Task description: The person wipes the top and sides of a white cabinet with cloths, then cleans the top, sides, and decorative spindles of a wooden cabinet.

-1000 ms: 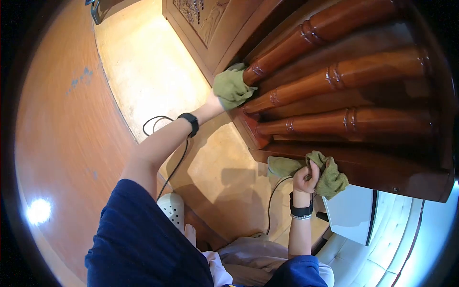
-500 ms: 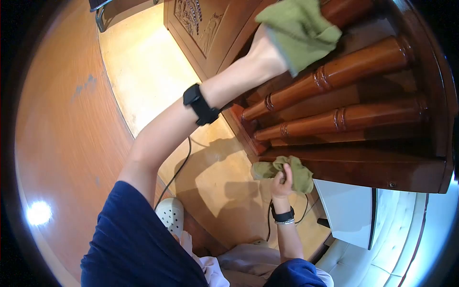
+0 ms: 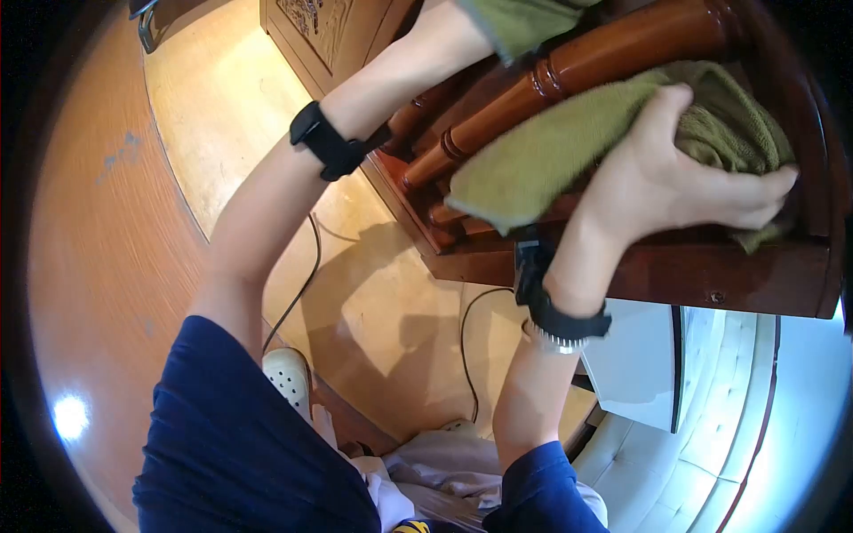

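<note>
My right hand (image 3: 684, 182) is wrapped round a crumpled green cloth (image 3: 560, 151) that lies against the turned wooden spindles and hangs off to the left. My left arm reaches up to the top of the view, where a second green cloth (image 3: 529, 25) covers my left hand; its fingers are hidden. A glossy brown spindle (image 3: 635, 44) runs between the two cloths. Below my right hand is the dark wooden edge rail (image 3: 657, 271). Each wrist wears a black band, the right one also a beaded bracelet.
A carved wooden panel (image 3: 324, 35) stands at the upper left. Black cables (image 3: 463, 346) lie on the tan floor (image 3: 400, 329). A white box-like object (image 3: 631, 364) and a pale tufted seat (image 3: 711, 426) are at the lower right. A curved wooden surface (image 3: 98, 258) fills the left.
My right hand has risen from above the floor to the spindles with its cloth, which now spreads out. My left hand and its cloth have shifted up towards the top edge. The whole view has shifted slightly.
</note>
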The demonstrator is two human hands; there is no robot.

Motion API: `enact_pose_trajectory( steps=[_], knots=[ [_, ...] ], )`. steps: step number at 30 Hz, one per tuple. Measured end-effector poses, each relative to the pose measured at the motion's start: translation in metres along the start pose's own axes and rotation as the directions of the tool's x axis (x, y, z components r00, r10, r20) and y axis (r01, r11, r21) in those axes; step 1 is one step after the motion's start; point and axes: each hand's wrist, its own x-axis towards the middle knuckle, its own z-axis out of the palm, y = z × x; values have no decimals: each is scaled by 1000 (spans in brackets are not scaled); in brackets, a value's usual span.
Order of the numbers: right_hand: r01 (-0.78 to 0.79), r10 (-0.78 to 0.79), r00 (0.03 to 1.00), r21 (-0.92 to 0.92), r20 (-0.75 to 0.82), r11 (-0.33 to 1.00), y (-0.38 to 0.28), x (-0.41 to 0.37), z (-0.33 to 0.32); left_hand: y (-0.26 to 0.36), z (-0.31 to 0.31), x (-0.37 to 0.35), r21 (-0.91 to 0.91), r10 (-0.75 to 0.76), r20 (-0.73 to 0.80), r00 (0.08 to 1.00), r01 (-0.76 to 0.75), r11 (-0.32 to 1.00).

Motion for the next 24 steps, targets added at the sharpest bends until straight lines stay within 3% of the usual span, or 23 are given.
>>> enact_pose_trajectory(
  steps=[1,2,3,4,5,6,8,9,10,11,12,13,15,16,18,19,22,23,24],
  knots=[
    [0,0,1000,-1,4,1000,1,-3,2,-23,11,-22,-135,78,-51,996,-84,987],
    [-101,100,995,92,21,991,1,-6,3,-40,20,-46,-136,77,-50,996,-83,987],
    [-202,197,979,183,46,962,1,-10,3,-55,27,-69,-215,-17,-31,999,10,977],
    [-202,197,979,183,45,962,0,-16,2,-64,26,-81,-290,-109,-6,994,102,952],
    [-244,234,969,209,74,947,-2,-24,-1,-55,17,-91,-224,-283,219,934,331,917],
    [-284,266,958,234,105,930,-5,-33,-4,-80,31,-114,-141,-276,162,948,299,944],
    [-468,426,879,218,213,856,-21,-63,-11,-121,52,-147,150,3,10,1000,-4,989],
    [-529,484,840,176,244,830,-30,-80,-16,-121,52,-151,145,3,11,1000,-4,989],
    [-544,499,823,121,270,830,-33,-98,-19,-119,50,-156,47,-112,75,991,109,993],
    [-672,613,722,113,321,732,-42,-115,-22,-116,48,-160,-40,-218,151,964,226,973],
    [-725,640,676,174,365,667,-46,-141,-22,-112,45,-164,-37,-221,155,963,229,973],
    [-675,615,687,24,386,738,-50,-164,-26,-107,42,-168,53,-193,150,970,187,981],
    [-808,707,517,4,483,589,-64,-196,-36,-117,43,-177,226,-132,219,967,82,971],
    [-811,708,513,5,486,584,-68,-213,-40,-117,40,-183,231,-132,222,966,80,970],
    [-819,698,401,-109,593,563,-73,-242,-47,-112,36,-196,162,-89,161,983,63,985],
    [-819,698,401,-110,593,564,-76,-255,-54,-141,48,-220,25,-189,172,967,188,982],
    [-799,622,380,-96,684,593,-80,-270,-66,-125,31,-230,87,-323,212,922,312,946],
    [-825,632,337,-104,698,555,-81,-270,-67,-111,19,-216,77,-353,317,881,347,935],
    [-848,640,293,-115,711,517,-81,-270,-69,-109,19,-217,74,-355,312,881,350,934]
  ],
)
